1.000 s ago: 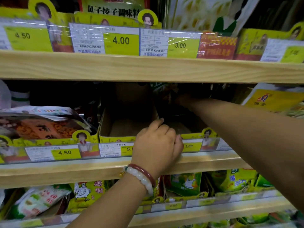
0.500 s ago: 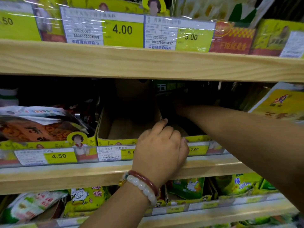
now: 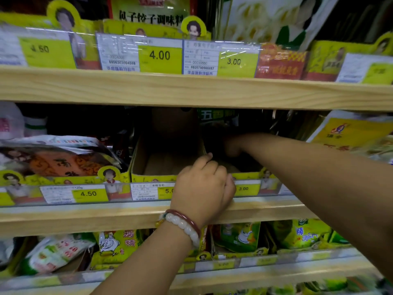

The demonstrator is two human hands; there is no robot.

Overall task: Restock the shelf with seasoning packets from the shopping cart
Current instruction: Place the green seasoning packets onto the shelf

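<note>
Left hand: we see our left hand (image 3: 203, 186) at centre frame, knuckles toward the camera, fingers curled over the front lip of the yellow cardboard display tray (image 3: 153, 177) on the middle shelf, gripping that edge where two trays meet.
Left wrist: a white bead bracelet and a dark red bangle (image 3: 182, 224) circle it; the forearm rises from the bottom centre of the frame.
Right hand: our right hand (image 3: 230, 145) reaches deep into the dark bay right of centre, with the forearm crossing in from the right edge. Shadow hides the fingers, so we cannot tell whether they are spread, curled, or holding anything.
Seasoning packet: a green seasoning packet with white characters (image 3: 217, 116) stands at the back of that bay, just above the right hand; we cannot tell whether the hand touches it.
Tray interior: the brown cardboard floor left of the left hand shows bare.
Shelf: the pale wooden shelf board (image 3: 85, 218) runs across the middle of the frame, with yellow price tags (image 3: 89, 193) behind a clear strip.
Neighbours: orange and white packets (image 3: 55, 160) lie stacked at middle left; yellow chicken-print packets (image 3: 116, 244) fill the lower shelf.
</note>
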